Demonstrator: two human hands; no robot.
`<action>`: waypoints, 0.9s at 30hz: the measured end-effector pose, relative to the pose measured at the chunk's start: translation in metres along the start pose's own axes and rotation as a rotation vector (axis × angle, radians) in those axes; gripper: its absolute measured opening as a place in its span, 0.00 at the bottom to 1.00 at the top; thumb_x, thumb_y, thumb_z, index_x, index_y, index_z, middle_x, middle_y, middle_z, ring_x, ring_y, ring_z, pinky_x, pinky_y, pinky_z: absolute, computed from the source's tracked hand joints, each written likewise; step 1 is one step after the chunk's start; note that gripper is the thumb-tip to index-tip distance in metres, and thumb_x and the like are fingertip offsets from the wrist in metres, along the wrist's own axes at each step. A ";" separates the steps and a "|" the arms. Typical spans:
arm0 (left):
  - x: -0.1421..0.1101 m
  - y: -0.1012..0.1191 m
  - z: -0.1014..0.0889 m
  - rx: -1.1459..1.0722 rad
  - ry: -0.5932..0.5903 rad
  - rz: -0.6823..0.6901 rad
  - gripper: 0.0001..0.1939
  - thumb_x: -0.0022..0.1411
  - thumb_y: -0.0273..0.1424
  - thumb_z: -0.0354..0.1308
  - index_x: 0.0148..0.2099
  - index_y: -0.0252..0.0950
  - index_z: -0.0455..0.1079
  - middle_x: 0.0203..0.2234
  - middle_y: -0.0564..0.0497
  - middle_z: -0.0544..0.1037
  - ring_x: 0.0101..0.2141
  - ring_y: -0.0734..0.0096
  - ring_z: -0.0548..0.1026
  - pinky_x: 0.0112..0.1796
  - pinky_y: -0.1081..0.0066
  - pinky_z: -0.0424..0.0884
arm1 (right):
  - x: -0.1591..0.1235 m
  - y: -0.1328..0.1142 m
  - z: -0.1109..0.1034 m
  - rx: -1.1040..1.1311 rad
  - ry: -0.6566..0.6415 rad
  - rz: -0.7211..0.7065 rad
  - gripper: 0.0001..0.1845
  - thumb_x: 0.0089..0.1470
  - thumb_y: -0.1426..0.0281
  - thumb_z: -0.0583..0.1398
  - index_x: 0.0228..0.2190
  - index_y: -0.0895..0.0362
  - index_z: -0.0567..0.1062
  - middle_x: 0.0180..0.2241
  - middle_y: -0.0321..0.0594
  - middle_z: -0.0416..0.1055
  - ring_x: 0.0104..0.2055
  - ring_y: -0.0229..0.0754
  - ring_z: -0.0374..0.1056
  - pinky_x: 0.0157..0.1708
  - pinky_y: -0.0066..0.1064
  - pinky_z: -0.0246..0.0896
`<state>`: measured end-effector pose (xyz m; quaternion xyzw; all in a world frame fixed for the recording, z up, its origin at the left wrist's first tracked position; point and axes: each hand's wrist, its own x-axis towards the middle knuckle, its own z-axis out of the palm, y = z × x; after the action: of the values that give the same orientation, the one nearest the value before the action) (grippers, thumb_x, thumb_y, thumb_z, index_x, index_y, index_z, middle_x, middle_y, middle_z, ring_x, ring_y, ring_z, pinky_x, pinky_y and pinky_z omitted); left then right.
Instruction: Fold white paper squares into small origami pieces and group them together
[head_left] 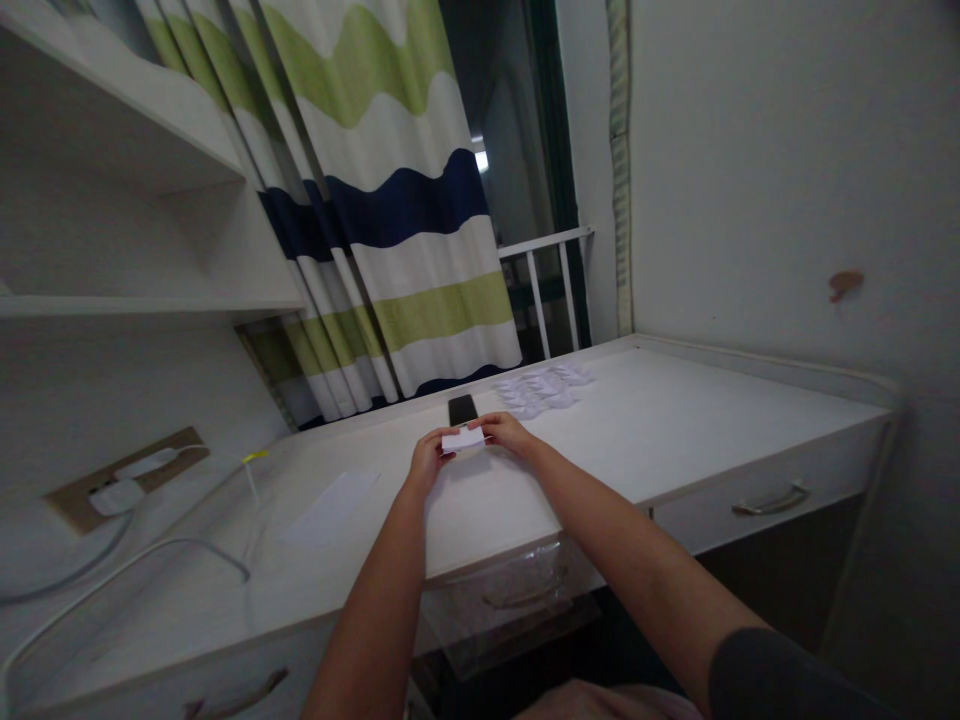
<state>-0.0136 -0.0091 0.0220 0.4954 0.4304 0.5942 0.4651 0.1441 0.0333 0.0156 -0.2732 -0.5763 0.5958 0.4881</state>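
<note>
Between my two hands is a small piece of folded white paper (462, 440), raised a little over the white desk. My left hand (429, 458) pinches its left end, fingers on top and thumb toward me. At the right end, my right hand (507, 434) grips the paper with its fingertips. Just beyond the hands lies a dark phone (462, 409), its near end partly hidden by them. Several folded white paper pieces (544, 388) sit in rows at the back, to the right of the phone.
A flat white sheet (330, 508) lies left on the desk (720, 420). Cables (172, 545) run from a wall socket (124, 480) along the left side. Striped curtains (420, 210) hang behind the desk, and shelves (135, 305) jut out at upper left.
</note>
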 end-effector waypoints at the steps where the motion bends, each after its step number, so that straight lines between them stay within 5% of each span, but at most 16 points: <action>1: 0.000 0.000 0.000 -0.006 -0.004 -0.003 0.11 0.38 0.28 0.52 0.27 0.33 0.71 0.23 0.51 0.73 0.25 0.74 0.69 0.23 0.77 0.62 | 0.000 0.000 0.000 0.001 0.004 0.004 0.12 0.38 0.81 0.53 0.20 0.59 0.75 0.21 0.35 0.70 0.24 0.32 0.64 0.26 0.23 0.59; 6: 0.000 -0.001 0.000 0.002 -0.021 -0.015 0.12 0.42 0.34 0.53 0.28 0.33 0.71 0.27 0.49 0.73 0.25 0.73 0.69 0.23 0.75 0.63 | -0.001 -0.002 0.001 -0.010 0.013 0.029 0.09 0.41 0.77 0.55 0.21 0.59 0.75 0.21 0.37 0.70 0.23 0.32 0.64 0.25 0.24 0.60; 12: 0.001 -0.006 -0.001 0.157 0.018 0.075 0.17 0.35 0.34 0.64 0.31 0.33 0.70 0.23 0.53 0.70 0.25 0.75 0.68 0.24 0.76 0.64 | -0.003 -0.001 0.000 -0.063 0.012 0.025 0.08 0.41 0.73 0.61 0.29 0.60 0.73 0.17 0.32 0.65 0.18 0.30 0.60 0.21 0.24 0.59; 19: 0.007 -0.013 -0.004 0.119 -0.024 0.065 0.28 0.35 0.34 0.65 0.43 0.34 0.68 0.21 0.54 0.71 0.21 0.76 0.68 0.22 0.76 0.63 | 0.000 0.001 0.000 -0.087 0.015 0.037 0.05 0.38 0.77 0.61 0.25 0.62 0.72 0.15 0.30 0.64 0.17 0.29 0.59 0.19 0.22 0.57; 27: 0.009 -0.015 -0.007 0.256 -0.004 0.092 0.19 0.37 0.39 0.63 0.30 0.29 0.72 0.15 0.53 0.69 0.18 0.77 0.64 0.19 0.77 0.57 | -0.003 0.001 0.001 -0.073 -0.044 0.038 0.07 0.38 0.74 0.62 0.25 0.62 0.71 0.16 0.32 0.65 0.18 0.31 0.61 0.21 0.23 0.58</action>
<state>-0.0192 0.0028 0.0080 0.5712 0.4785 0.5542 0.3711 0.1443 0.0302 0.0140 -0.2887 -0.6031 0.5893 0.4534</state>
